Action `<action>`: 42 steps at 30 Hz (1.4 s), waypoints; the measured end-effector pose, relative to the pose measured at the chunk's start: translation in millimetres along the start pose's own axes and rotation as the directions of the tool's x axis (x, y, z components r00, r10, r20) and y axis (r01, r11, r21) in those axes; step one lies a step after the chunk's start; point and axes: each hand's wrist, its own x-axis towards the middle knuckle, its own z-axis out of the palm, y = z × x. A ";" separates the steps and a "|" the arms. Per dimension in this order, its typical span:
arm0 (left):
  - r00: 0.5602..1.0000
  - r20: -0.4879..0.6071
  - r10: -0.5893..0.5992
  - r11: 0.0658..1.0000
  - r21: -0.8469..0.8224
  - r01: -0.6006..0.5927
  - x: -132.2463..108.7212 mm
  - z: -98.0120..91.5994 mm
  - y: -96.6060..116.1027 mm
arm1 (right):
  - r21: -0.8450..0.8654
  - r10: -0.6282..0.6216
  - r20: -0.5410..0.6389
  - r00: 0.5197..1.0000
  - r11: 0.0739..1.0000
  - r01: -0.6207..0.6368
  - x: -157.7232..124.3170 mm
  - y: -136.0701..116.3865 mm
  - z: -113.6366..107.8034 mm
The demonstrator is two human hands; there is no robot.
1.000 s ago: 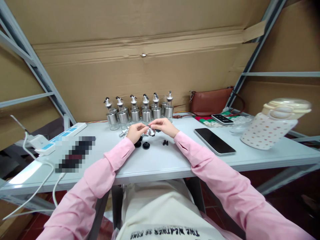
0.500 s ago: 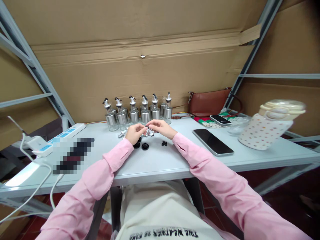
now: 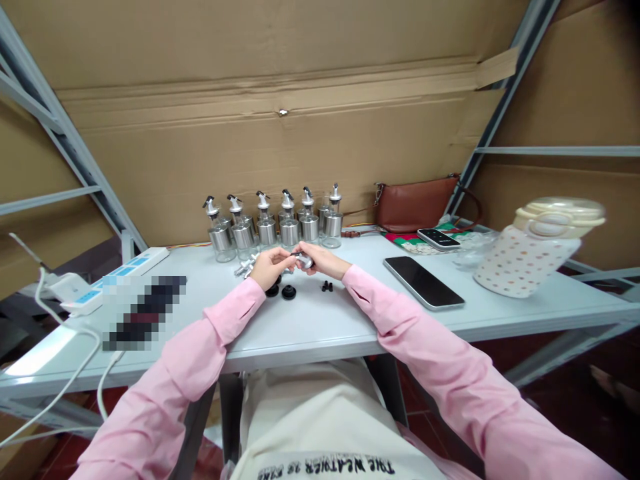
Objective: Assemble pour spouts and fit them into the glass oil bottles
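My left hand [image 3: 269, 267] and my right hand [image 3: 323, 259] meet over the white table [image 3: 320, 320], fingers pinched together on a small metal pourer spout [image 3: 301, 261] held between them. Just below the hands lie two black round stoppers [image 3: 288, 292] and a tiny black part [image 3: 327, 287]. More loose metal spouts [image 3: 245, 268] lie left of my left hand. Behind the hands stands a row of several glass-and-steel oil bottles [image 3: 273, 227] with spouts fitted.
A black phone [image 3: 423, 282] lies to the right, with a dotted cream bottle [image 3: 537, 250], a remote [image 3: 439, 238] and a brown bag [image 3: 417, 207] beyond. A power strip [image 3: 117, 277] with white cables and a blurred dark object [image 3: 143, 313] sit left. Cardboard walls the back.
The hands have drawn slightly closer together round the spout; the view has shifted a little. Nothing on the table has moved.
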 end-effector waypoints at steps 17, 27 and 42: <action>0.998 0.055 -0.034 0.999 0.018 0.033 -1.2 0.1 -0.2 | -0.124 0.031 -0.020 0.999 0.992 -0.033 -7.0 -10.5 4.9; 0.996 0.083 -0.028 0.999 0.030 0.026 -3.2 1.9 3.1 | -0.172 -0.008 -0.119 0.993 0.985 -0.013 -8.6 -15.4 3.3; 0.981 0.092 0.170 0.984 0.034 -0.174 -2.8 -1.0 -1.0 | -0.073 0.037 -0.093 0.995 0.996 -0.044 -8.0 -16.3 4.9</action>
